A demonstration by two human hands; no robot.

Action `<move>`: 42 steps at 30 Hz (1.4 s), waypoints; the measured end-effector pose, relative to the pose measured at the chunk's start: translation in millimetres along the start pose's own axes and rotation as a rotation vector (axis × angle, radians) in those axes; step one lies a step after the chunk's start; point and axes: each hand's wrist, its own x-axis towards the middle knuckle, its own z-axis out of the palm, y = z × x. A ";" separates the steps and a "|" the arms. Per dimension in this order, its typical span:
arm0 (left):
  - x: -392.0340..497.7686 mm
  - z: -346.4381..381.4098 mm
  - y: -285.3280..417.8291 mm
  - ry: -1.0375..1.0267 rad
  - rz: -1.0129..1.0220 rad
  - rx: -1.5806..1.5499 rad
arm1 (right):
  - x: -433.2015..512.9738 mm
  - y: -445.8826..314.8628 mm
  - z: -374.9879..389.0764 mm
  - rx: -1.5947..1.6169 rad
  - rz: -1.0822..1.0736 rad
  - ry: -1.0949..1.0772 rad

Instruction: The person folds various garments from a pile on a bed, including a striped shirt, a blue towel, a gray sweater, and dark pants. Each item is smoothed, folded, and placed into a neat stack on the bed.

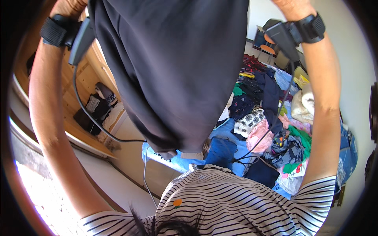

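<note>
A dark, smooth fabric garment point(177, 65) hangs in front of me, spread wide at the top and narrower below. Both my arms are raised at its sides. Only the base of my left hand point(69, 7) shows at the upper left, close to the cloth's edge. At the upper right, the heel of my right hand point(293, 8) is likewise cut off by the frame. My fingers are out of view, but the garment hangs suspended between the two hands. Its lower end is bunched above the bed, and its top edge cannot be seen.
A bed with a blue cover point(227, 129) bears a heap of mixed clothes, including a pink garment point(260, 135). A wooden wardrobe point(85, 73) with folded clothes stands at left. Cables point(97, 124) trail from devices strapped to both wrists. An orange chair point(267, 48) is farther back.
</note>
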 end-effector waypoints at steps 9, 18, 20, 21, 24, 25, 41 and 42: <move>-67.1 -82.1 -7.2 0.339 -0.163 0.934 | 57.3 -17.8 0.4 -0.209 0.062 0.043; -123.8 -118.2 -13.8 0.447 -0.103 0.900 | 96.5 11.2 37.2 -0.788 0.184 -0.115; -139.5 -119.9 -11.4 0.482 -0.188 0.994 | 102.2 12.0 37.9 -0.794 0.165 -0.150; -147.0 -119.1 -9.6 0.513 -0.232 0.954 | 106.0 13.4 37.6 -0.807 0.158 -0.157; -162.1 -114.6 -1.9 0.567 -0.329 0.870 | 121.9 16.7 33.3 -0.901 0.146 -0.162; -165.9 -113.3 0.6 0.559 -0.346 0.864 | 125.9 18.8 31.7 -0.961 0.124 -0.186; -168.7 -45.1 29.2 0.413 -0.232 0.144 | 79.6 20.5 23.1 -0.288 -0.174 -0.101; -167.8 -36.1 31.5 0.408 -0.242 0.085 | 74.1 21.5 15.8 -0.251 -0.113 -0.134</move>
